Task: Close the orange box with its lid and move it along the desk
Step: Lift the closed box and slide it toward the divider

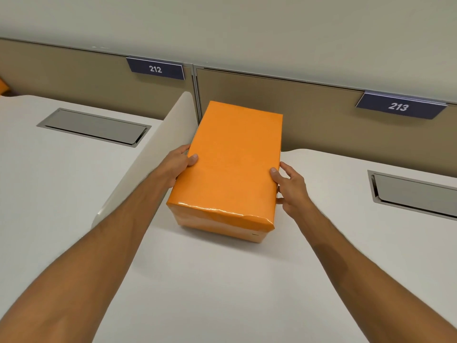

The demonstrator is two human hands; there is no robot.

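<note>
My left hand (179, 160) and right hand (288, 188) clamp the long sides of the orange box (232, 164), thumbs over the lid (237, 154), which sits fully down; fingers on the side walls. Box stands on the white desk (222, 280), just beside the low divider (148, 154). I judge it light, stiff card; the glossy wrap, wrinkled at the near edge, may slip, so I'd squeeze low on the walls rather than the lid. Beyond, partition labels read 212 (155, 69) and 213 (398, 106).
</note>
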